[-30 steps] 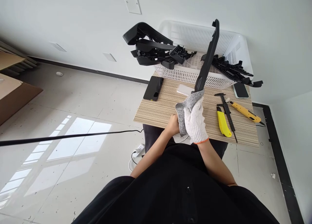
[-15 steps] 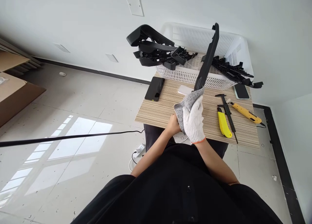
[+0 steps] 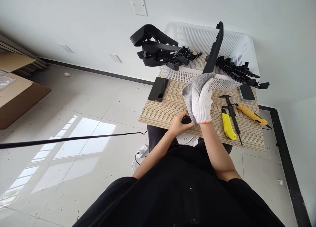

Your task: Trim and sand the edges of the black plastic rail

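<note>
Right hand (image 3: 203, 101) (gloved), clasping gray cloth (image 3: 192, 92) around a black part (image 3: 214, 52), has slid from the tabletop's (image 3: 160, 113) near edge, exposing the end the left hand (image 3: 177, 125) grips.

Head view, forward and down, seemingly close

Bright window glare streaks the glossy floor (image 3: 81, 101).

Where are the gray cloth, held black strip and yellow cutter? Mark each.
Gray cloth (image 3: 194, 85), head view: upper folds.
Held black strip (image 3: 214, 52), head view: middle of its visible length.
Yellow cutter (image 3: 228, 126), head view: middle of its handle.
</note>
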A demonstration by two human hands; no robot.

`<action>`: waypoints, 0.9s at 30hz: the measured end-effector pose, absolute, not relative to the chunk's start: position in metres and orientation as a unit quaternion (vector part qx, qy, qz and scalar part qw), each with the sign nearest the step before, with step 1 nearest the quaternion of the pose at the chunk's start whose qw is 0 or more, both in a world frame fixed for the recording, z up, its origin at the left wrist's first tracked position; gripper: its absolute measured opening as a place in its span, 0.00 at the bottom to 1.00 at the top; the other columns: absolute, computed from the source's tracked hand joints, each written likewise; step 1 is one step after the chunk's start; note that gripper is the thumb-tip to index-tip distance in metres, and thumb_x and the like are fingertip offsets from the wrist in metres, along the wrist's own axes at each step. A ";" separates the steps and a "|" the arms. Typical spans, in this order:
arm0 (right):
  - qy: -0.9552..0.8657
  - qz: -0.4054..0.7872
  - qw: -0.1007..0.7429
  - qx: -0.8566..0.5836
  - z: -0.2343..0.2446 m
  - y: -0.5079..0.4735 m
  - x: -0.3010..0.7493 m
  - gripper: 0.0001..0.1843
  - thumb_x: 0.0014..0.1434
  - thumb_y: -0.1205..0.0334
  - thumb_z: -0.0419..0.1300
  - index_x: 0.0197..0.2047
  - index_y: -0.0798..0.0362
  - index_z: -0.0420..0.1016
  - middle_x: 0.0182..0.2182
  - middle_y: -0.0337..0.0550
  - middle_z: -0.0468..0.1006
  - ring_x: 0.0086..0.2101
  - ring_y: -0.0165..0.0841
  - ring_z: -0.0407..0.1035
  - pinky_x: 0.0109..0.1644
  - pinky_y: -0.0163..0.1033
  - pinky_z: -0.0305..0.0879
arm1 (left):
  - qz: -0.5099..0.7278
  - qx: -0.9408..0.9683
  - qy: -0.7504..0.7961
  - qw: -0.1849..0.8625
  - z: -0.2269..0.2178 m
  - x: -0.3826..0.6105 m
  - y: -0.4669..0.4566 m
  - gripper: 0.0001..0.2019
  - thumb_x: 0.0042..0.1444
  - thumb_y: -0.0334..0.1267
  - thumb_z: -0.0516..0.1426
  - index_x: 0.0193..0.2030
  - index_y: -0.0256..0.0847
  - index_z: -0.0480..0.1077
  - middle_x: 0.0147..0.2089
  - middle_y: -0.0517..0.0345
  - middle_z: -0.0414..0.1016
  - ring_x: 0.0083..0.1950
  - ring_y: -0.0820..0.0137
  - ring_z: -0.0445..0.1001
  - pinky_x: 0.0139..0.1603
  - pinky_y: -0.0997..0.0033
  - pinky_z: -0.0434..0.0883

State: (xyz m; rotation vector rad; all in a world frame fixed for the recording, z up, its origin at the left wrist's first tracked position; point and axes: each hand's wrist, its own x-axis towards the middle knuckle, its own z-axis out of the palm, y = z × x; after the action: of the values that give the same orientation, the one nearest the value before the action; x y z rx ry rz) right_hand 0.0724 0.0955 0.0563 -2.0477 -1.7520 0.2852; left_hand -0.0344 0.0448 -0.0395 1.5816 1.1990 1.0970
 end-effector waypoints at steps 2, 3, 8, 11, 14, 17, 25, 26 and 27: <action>-0.637 0.120 0.222 -0.728 0.052 0.074 0.067 0.41 0.73 0.48 0.37 0.77 0.58 0.20 0.72 0.64 0.53 0.62 0.47 0.66 0.60 0.49 0.68 | 0.432 0.624 0.488 0.430 -0.046 -0.035 0.046 0.12 0.47 0.39 0.66 0.31 0.40 0.67 0.31 0.60 0.74 0.34 0.70 0.72 0.36 0.70 0.67; -0.648 0.123 0.220 -0.719 0.050 0.062 0.065 0.42 0.73 0.47 0.40 0.77 0.60 0.24 0.71 0.64 0.55 0.61 0.46 0.67 0.59 0.46 0.69 | 0.430 0.616 0.497 0.434 -0.049 -0.035 0.046 0.11 0.47 0.38 0.65 0.29 0.40 0.66 0.29 0.60 0.73 0.32 0.70 0.71 0.34 0.70 0.66; -0.644 0.125 0.151 -0.740 0.051 0.044 0.059 0.42 0.71 0.46 0.43 0.78 0.61 0.33 0.73 0.65 0.51 0.48 0.47 0.77 0.49 0.45 0.74 | 0.409 0.616 0.519 0.428 -0.056 -0.034 0.046 0.14 0.45 0.37 0.65 0.22 0.41 0.61 0.21 0.62 0.66 0.26 0.72 0.65 0.29 0.69 0.62; -0.635 0.126 0.188 -0.739 0.061 0.078 0.062 0.42 0.72 0.48 0.44 0.78 0.61 0.31 0.73 0.65 0.47 0.52 0.51 0.74 0.53 0.49 0.72 | 0.428 0.633 0.492 0.418 -0.046 -0.033 0.045 0.11 0.47 0.40 0.65 0.33 0.40 0.68 0.32 0.59 0.75 0.35 0.68 0.72 0.38 0.68 0.68; -0.633 0.116 0.217 -0.734 0.067 0.108 0.063 0.41 0.73 0.53 0.44 0.78 0.57 0.25 0.73 0.65 0.48 0.60 0.54 0.68 0.57 0.56 0.69 | 0.444 0.626 0.492 0.410 -0.037 -0.033 0.043 0.15 0.48 0.44 0.66 0.33 0.40 0.66 0.33 0.61 0.75 0.36 0.70 0.71 0.39 0.71 0.67; -0.627 0.103 0.231 -0.737 0.061 0.102 0.058 0.42 0.73 0.53 0.44 0.77 0.53 0.20 0.73 0.64 0.48 0.64 0.54 0.63 0.58 0.57 0.69 | 0.444 0.628 0.484 0.416 -0.038 -0.034 0.043 0.14 0.47 0.41 0.66 0.33 0.40 0.67 0.33 0.61 0.75 0.36 0.70 0.72 0.39 0.72 0.67; -0.642 0.091 0.185 -0.739 0.041 0.065 0.064 0.41 0.72 0.48 0.40 0.77 0.53 0.21 0.75 0.61 0.42 0.59 0.54 0.69 0.53 0.54 0.74 | 0.405 0.647 0.491 0.420 -0.041 -0.033 0.046 0.13 0.46 0.32 0.65 0.39 0.39 0.71 0.37 0.60 0.79 0.40 0.65 0.76 0.43 0.69 0.69; -0.640 0.089 0.196 -0.738 0.044 0.075 0.067 0.42 0.72 0.48 0.42 0.77 0.56 0.22 0.75 0.63 0.41 0.59 0.54 0.68 0.54 0.55 0.73 | 0.411 0.647 0.484 0.422 -0.039 -0.032 0.047 0.12 0.46 0.34 0.65 0.38 0.40 0.70 0.37 0.60 0.78 0.40 0.66 0.75 0.43 0.70 0.68; -0.644 0.091 0.207 -0.731 0.048 0.088 0.069 0.43 0.71 0.49 0.43 0.77 0.58 0.23 0.74 0.64 0.43 0.61 0.54 0.67 0.56 0.55 0.72 | 0.418 0.644 0.481 0.422 -0.037 -0.032 0.047 0.12 0.47 0.36 0.66 0.37 0.40 0.69 0.36 0.60 0.77 0.39 0.68 0.74 0.42 0.71 0.68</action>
State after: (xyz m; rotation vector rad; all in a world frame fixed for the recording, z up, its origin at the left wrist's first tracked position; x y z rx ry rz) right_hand 0.0695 0.0875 0.0480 -2.0346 -1.7939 0.2543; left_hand -0.0317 0.0471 -0.0373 1.6133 1.2045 1.0471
